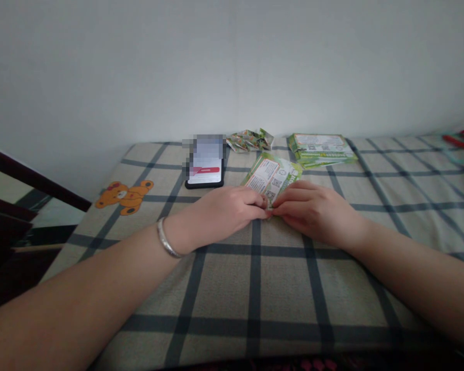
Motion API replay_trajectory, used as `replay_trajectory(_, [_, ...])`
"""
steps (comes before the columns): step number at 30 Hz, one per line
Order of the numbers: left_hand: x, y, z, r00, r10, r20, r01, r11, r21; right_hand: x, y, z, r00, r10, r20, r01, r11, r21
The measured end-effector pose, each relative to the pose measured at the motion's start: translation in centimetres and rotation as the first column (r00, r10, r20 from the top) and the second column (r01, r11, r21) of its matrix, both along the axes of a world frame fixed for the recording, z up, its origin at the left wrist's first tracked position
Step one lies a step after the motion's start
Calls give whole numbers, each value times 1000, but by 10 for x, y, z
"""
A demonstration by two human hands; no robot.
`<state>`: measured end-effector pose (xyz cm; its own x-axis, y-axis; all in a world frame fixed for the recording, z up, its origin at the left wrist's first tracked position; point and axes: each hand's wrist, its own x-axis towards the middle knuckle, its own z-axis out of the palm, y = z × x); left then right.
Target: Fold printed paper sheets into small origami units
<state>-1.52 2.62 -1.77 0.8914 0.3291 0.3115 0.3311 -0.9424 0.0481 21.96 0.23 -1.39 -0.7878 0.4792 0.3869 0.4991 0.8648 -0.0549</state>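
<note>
A flat green-and-white printed packet (266, 175) with QR codes lies tilted on the checked cloth, its far end pointing away from me. At its near corner both hands meet. My left hand (232, 208), with a silver bangle at the wrist, has its fingers closed on that corner. My right hand (313, 208) pinches the same corner from the right, thumb and fingertips together. The fingers hide the packet's near corner and whatever small part is between them.
A black-edged phone (204, 175) with a lit screen lies behind my left hand. Crumpled green sachets (250, 140) rest by the wall, and a green-and-white box (320, 149) stands to their right. An orange bear picture (123, 197) is at left, a red item (462, 142) far right.
</note>
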Motion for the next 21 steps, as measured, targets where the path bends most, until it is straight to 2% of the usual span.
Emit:
replay_trajectory(3, [0,-1,3,1000,6,-4,-6,1000,1,1,-3,0,1000,11,-1,-11,999,-52])
replay_trajectory(6, [0,-2,6,999,36,-29,-37,999,-22,2,-9,1,999,-29,27,31,998,-62])
replay_trajectory(12, [-3,0,6,997,69,-46,-71,996,-48,-5,-13,3,988,19,152,-26,999,43])
replay_trajectory(16, [-4,2,1,998,63,-6,-63,997,-52,-10,-14,3,963,-4,269,-12,998,60])
replay_trajectory(21, [-1,-5,0,990,139,18,-138,990,-37,-11,-15,4,967,-58,246,43,997,65])
